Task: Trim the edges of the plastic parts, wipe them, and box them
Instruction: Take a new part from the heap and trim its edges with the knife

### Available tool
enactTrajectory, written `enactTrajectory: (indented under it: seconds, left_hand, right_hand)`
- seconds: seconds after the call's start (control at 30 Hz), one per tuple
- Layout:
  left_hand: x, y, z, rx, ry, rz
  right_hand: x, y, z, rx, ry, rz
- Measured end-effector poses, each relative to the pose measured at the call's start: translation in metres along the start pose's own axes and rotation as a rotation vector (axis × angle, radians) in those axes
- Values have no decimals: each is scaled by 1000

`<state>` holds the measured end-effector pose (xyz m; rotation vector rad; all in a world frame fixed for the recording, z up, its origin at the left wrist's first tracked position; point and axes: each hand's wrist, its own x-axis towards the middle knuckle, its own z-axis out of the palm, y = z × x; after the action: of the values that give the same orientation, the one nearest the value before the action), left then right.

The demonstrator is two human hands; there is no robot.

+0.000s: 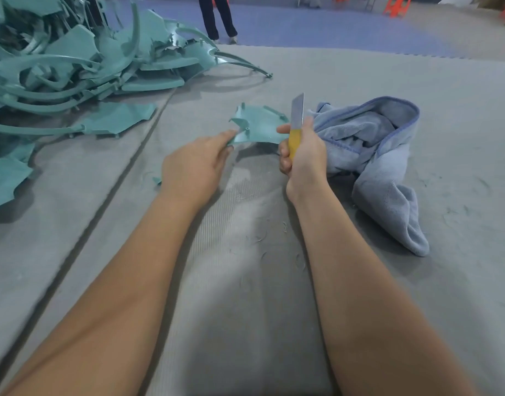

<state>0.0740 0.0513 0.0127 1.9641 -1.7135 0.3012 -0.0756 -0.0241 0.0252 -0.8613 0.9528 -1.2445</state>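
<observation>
A teal plastic part, flat and fan-shaped with small pegs, is held just above the grey mat. My left hand grips its near left corner. My right hand is closed around a yellow-handled utility knife, blade pointing up, right at the part's right edge. A crumpled blue-grey cloth lies on the mat immediately right of my right hand.
A big pile of teal plastic parts fills the upper left, with loose pieces at the left edge. Thin plastic shavings litter the grey mat. A person's legs stand far back, near orange stools.
</observation>
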Motion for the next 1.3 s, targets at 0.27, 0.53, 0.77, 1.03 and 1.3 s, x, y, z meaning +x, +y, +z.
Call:
enactTrajectory:
  seconds: [0.27, 0.53, 0.77, 1.03, 1.3]
  left_hand:
    - [-2, -3, -4, -90, 189, -143]
    - [-3, 0, 1, -79, 156, -175]
    - [-3, -1, 4, -83, 175, -197]
    - [-4, 4, 7, -76, 146, -200]
    - [-4, 3, 6, -78, 146, -205]
  right_hand:
    - [5, 2, -7, -76, 173, -150]
    - [7, 8, -10, -236, 158, -152]
    - [5, 7, -8, -268, 176, -117]
    - [-15, 15, 21, -287, -4, -146]
    - [10, 17, -6, -307, 257, -180]
